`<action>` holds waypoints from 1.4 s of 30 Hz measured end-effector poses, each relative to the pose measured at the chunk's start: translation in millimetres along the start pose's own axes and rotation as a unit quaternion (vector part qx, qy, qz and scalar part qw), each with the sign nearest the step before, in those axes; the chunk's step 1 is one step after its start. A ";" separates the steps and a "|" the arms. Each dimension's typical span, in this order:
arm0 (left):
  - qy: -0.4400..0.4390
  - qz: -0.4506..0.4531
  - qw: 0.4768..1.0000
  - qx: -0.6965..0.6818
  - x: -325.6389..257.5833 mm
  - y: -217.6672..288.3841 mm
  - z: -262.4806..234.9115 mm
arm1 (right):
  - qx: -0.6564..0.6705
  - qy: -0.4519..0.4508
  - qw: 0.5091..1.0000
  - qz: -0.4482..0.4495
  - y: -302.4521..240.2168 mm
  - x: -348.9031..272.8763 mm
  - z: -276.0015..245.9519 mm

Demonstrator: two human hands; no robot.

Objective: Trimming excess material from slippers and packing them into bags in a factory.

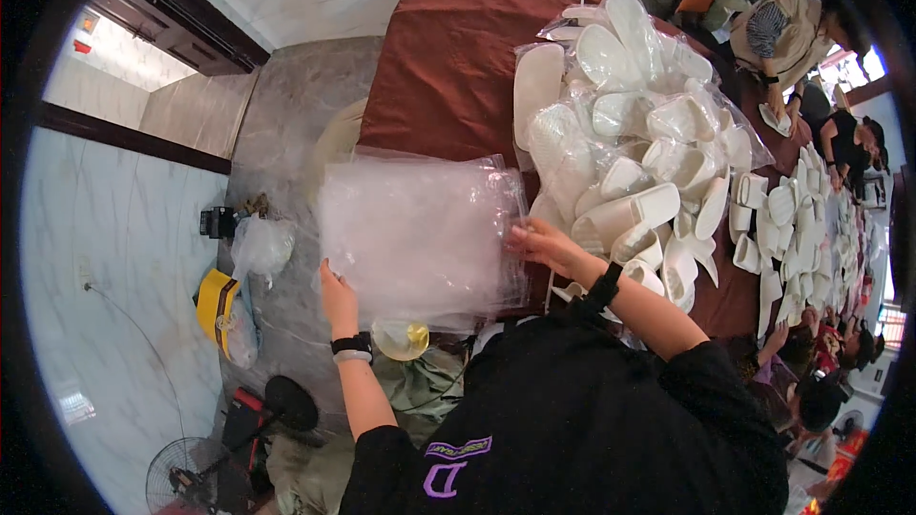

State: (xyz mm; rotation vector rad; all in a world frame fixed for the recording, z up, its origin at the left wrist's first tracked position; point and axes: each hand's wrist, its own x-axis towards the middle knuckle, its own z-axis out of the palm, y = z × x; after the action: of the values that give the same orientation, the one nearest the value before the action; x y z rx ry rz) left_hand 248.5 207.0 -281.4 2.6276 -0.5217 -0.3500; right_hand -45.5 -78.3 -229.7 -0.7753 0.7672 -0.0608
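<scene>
A stack of clear plastic bags spans the space between my two hands, over the table's left edge. My left hand grips the stack's lower left corner, fingers closed on it. At the stack's right edge, my right hand has its fingers bent against the plastic; whether they pinch it is hard to make out, though they look closed on the edge. Just beyond my right hand lies a heap of white slippers, some loose and some inside clear bags.
A dark red cloth covers the table. More white slippers lie farther right, where several people work. One person bends over the far right side. A fan and a yellow bag are on the floor at left.
</scene>
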 end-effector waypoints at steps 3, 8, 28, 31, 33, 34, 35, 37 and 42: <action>0.087 0.107 0.970 0.199 6.5 19.1 -10.8 | -0.066 0.014 0.994 -0.081 -3.4 20.5 -4.1; 0.044 0.332 0.939 0.081 20.6 74.1 14.8 | -0.175 0.082 0.976 -0.098 26.0 56.9 -5.7; -0.042 0.203 0.961 0.181 62.9 71.9 78.0 | -0.674 0.218 0.694 -0.130 -15.6 -75.6 -49.8; 0.030 0.215 0.971 0.105 39.0 105.7 70.7 | -0.709 0.246 0.649 -0.124 -14.5 -94.7 -82.1; 0.084 0.325 0.942 -0.008 15.2 129.9 67.4 | -0.729 0.293 0.609 -0.105 -14.5 -105.9 -102.7; 0.075 0.353 0.932 -0.031 1.1 146.2 70.5 | -0.711 0.310 0.619 -0.119 -14.3 -111.1 -114.2; 0.066 0.380 0.921 -0.054 -15.0 164.5 74.2 | -0.711 0.309 0.620 -0.122 -17.9 -119.7 -119.7; -0.101 0.354 0.912 -0.182 -46.2 196.2 90.5 | -0.685 0.364 0.598 -0.199 -28.2 -135.6 -129.3; -0.204 0.284 0.918 -0.187 -81.7 261.9 183.8 | -0.616 0.427 0.617 -0.240 -52.5 -163.2 -157.8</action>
State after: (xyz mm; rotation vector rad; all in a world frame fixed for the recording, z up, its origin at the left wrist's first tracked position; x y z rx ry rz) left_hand 36.8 -44.9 -308.0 1.9240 -1.1852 -0.7233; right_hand -255.2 -160.6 -170.1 -2.3998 1.5020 -0.4501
